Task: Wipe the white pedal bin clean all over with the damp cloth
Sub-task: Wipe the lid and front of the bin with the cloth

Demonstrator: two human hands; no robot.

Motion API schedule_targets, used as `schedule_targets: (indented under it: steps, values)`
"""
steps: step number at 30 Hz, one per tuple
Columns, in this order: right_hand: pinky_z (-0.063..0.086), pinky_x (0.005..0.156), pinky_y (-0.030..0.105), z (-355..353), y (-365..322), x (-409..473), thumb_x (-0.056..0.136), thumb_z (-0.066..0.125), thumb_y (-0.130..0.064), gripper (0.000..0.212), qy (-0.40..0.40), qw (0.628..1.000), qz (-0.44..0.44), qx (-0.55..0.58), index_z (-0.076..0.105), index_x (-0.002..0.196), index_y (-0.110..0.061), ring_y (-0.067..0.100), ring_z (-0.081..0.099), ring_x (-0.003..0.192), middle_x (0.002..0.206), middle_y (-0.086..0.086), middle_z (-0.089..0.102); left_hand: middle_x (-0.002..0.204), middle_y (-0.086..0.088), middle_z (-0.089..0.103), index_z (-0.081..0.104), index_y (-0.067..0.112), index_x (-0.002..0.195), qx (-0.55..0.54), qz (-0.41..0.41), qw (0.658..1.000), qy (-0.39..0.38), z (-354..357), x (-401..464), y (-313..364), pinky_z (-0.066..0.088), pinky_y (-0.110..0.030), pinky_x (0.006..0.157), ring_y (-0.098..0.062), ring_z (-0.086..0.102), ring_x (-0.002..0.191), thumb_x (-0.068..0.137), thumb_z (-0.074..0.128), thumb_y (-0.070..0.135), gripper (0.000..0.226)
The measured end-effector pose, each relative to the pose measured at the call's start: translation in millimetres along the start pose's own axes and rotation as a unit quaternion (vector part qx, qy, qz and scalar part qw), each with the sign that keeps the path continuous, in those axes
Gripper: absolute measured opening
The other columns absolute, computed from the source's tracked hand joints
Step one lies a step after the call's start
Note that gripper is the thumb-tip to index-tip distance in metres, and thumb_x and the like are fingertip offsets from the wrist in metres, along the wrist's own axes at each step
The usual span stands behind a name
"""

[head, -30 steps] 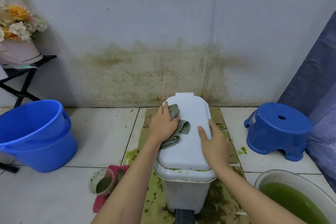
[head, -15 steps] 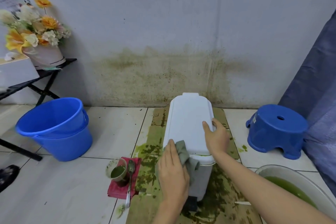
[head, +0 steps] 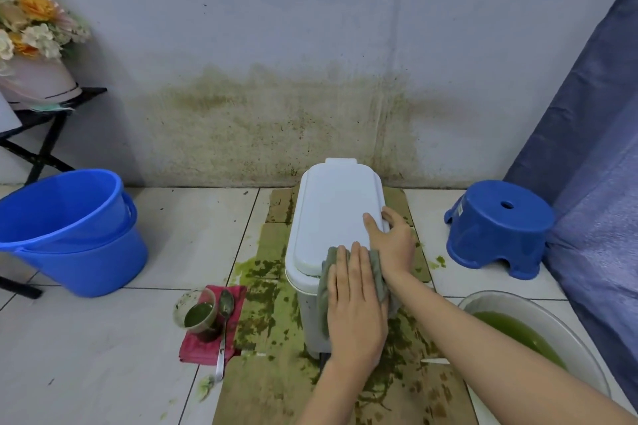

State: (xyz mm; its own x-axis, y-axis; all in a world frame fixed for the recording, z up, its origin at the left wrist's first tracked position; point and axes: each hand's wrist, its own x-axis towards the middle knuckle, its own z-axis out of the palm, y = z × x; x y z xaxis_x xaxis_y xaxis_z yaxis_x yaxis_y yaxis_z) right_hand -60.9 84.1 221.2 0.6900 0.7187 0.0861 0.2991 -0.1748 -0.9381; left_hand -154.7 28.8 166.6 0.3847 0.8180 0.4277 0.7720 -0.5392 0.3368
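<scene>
The white pedal bin (head: 331, 214) stands on stained cardboard by the wall, lid closed. My left hand (head: 355, 304) lies flat with straight fingers on the grey-green damp cloth (head: 322, 286), pressing it against the bin's near front face just under the lid's edge. My right hand (head: 392, 241) rests on the lid's right near corner, fingers over its right edge, thumb on top. The bin's front wall is mostly hidden behind my left hand.
Cardboard (head: 276, 390) smeared with green muck lies under the bin. A cup of green paste (head: 200, 316) and a spoon (head: 224, 324) sit on a red cloth at left. Stacked blue buckets (head: 69, 235) stand far left, a blue stool (head: 497, 228) right, a basin of green liquid (head: 538, 338) near right.
My left hand carried the cloth from the lid's top down the left side and now across to the bin's near front face. My right hand stays holding the lid's right edge.
</scene>
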Motion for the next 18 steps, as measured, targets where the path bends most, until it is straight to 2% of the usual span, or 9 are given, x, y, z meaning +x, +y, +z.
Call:
schedule_targets:
  steps: [2, 4, 7, 9, 13, 14, 16, 18]
  values:
    - [0.039, 0.074, 0.022, 0, 2, 2, 0.089, 0.062, -0.03, 0.04, -0.009, 1.0, -0.005, 0.01, 0.058, 0.123, -0.011, 0.013, 0.054, 0.095, 0.118, 0.005, 0.064, 0.152, -0.014, 0.022, 0.012, 0.001, 0.148, 0.03, 0.036, 0.999, 0.0, -3, 1, -14, 0.005, -0.038, 0.118, -0.031, 0.014, 0.143, 0.088, 0.043, 0.04, 0.078]
    - [0.039, 0.078, 0.023, 1, 5, 6, 0.089, 0.062, -0.032, 0.045, -0.025, 0.999, -0.002, 0.021, 0.053, 0.129, -0.013, 0.015, 0.054, 0.105, 0.124, 0.003, 0.06, 0.153, -0.012, 0.023, 0.017, 0.002, 0.148, 0.029, 0.005, 1.0, 0.003, -13, 1, -34, 0.005, -0.039, 0.118, -0.032, 0.015, 0.143, 0.092, 0.031, 0.045, 0.072]
    - [0.039, 0.087, 0.025, 0, 8, 12, 0.089, 0.062, -0.034, 0.057, -0.072, 0.995, 0.021, 0.07, 0.04, 0.139, -0.017, 0.016, 0.048, 0.12, 0.138, -0.002, 0.049, 0.155, 0.001, 0.012, 0.016, 0.012, 0.15, -0.09, -0.118, 0.988, 0.034, -27, 6, -65, 0.012, -0.043, 0.118, -0.026, 0.009, 0.145, 0.087, 0.031, 0.047, 0.073]
    - [0.04, 0.087, 0.026, -1, 9, 16, 0.09, 0.061, -0.034, 0.062, -0.102, 0.99, 0.032, 0.092, 0.034, 0.143, -0.019, 0.013, 0.046, 0.118, 0.142, -0.003, 0.043, 0.153, 0.011, 0.009, 0.008, 0.023, 0.149, -0.201, -0.115, 0.972, 0.025, -32, 7, -73, 0.013, -0.037, 0.119, -0.015, 0.008, 0.146, 0.084, 0.031, 0.047, 0.073]
    - [0.038, 0.083, 0.025, -4, 11, 22, 0.092, 0.057, -0.035, 0.065, -0.161, 0.98, 0.045, 0.109, 0.024, 0.147, -0.025, 0.006, 0.041, 0.109, 0.147, -0.008, 0.034, 0.149, 0.031, 0.006, 0.007, 0.041, 0.142, -0.355, -0.126, 0.926, 0.006, -40, 8, -75, 0.008, -0.008, 0.11, 0.011, 0.006, 0.139, 0.079, 0.044, 0.045, 0.073]
    - [0.037, 0.083, 0.025, -5, 12, 23, 0.092, 0.056, -0.035, 0.066, -0.172, 0.977, 0.05, 0.113, 0.022, 0.148, -0.026, 0.005, 0.04, 0.11, 0.148, -0.009, 0.032, 0.148, 0.034, 0.006, 0.009, 0.043, 0.141, -0.379, -0.131, 0.916, -0.006, -43, 8, -77, 0.009, -0.007, 0.109, 0.014, 0.007, 0.137, 0.083, 0.05, 0.041, 0.072]
    - [0.038, 0.083, 0.025, -5, 12, 26, 0.093, 0.056, -0.035, 0.066, -0.185, 0.973, 0.057, 0.124, 0.02, 0.148, -0.026, 0.006, 0.041, 0.11, 0.149, -0.009, 0.031, 0.147, 0.035, 0.014, 0.02, 0.046, 0.14, -0.442, -0.151, 0.884, -0.039, -49, 11, -86, 0.02, -0.015, 0.11, 0.015, 0.016, 0.136, 0.089, 0.063, 0.03, 0.068]
    - [0.039, 0.085, 0.026, -4, 12, 26, 0.093, 0.056, -0.035, 0.066, -0.185, 0.972, 0.058, 0.132, 0.021, 0.148, -0.027, 0.007, 0.042, 0.111, 0.149, -0.009, 0.032, 0.146, 0.028, 0.03, 0.038, 0.044, 0.135, -0.48, -0.175, 0.859, -0.028, -55, 13, -96, 0.035, -0.023, 0.105, 0.007, 0.031, 0.134, 0.08, 0.07, 0.029, 0.065]
